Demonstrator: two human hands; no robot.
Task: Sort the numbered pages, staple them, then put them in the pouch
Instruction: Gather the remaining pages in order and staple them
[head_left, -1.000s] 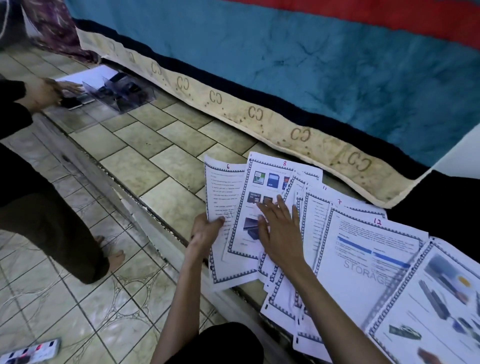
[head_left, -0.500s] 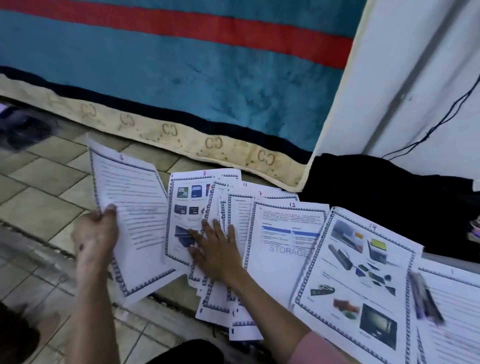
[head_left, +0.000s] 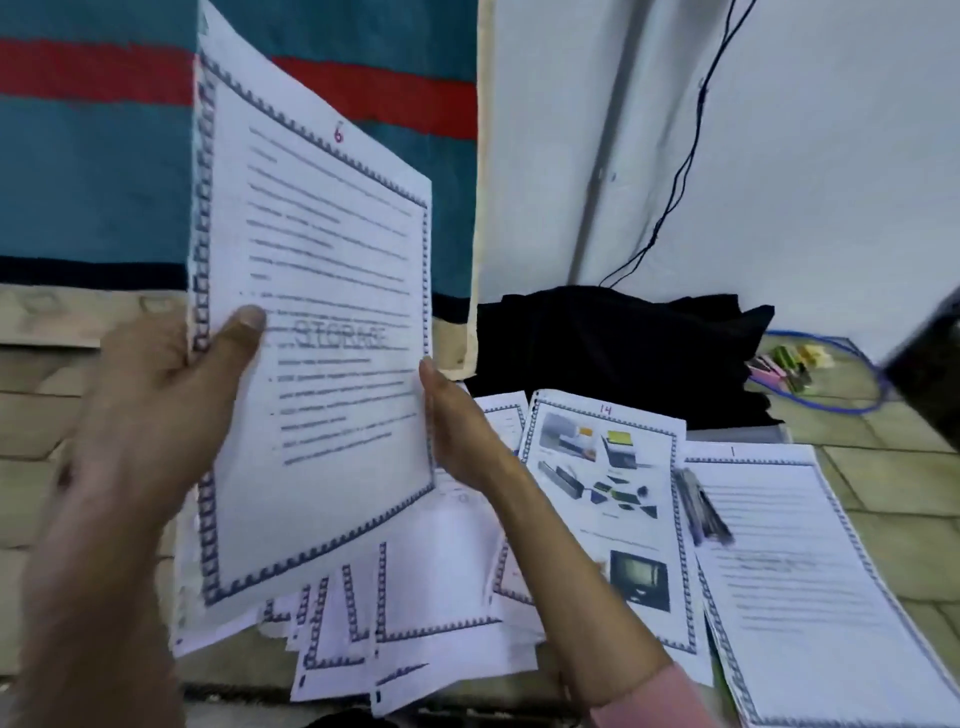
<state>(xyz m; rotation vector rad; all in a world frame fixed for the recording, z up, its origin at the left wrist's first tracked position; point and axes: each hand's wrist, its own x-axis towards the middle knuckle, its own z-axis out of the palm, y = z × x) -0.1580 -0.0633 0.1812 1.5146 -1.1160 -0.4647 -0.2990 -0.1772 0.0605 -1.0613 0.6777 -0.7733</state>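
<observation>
Page 6 (head_left: 322, 291), a white sheet with a blue border and grey text, is lifted upright in front of me. My left hand (head_left: 156, 405) pinches its left edge, thumb on the front. My right hand (head_left: 457, 431) touches the sheet's right edge with its fingers behind the paper. Below lie several overlapping pages (head_left: 426, 613) fanned on the tiled ledge. Page 14 (head_left: 608, 509), with pictures, lies to the right. Page 1 (head_left: 789, 571) lies farther right with a dark pen-like object (head_left: 701, 509) on its left edge. No pouch is visible.
A black cloth (head_left: 623, 343) lies behind the pages against a white wall (head_left: 779, 156). A blue and red blanket (head_left: 93, 156) hangs at the left. Small colourful items (head_left: 784, 364) and a blue cable (head_left: 852, 405) sit at the far right.
My left hand has lifted page 6 off the ledge and raised it upright. My right hand left the fanned pages and came up to the sheet's right edge. The view swung right.
</observation>
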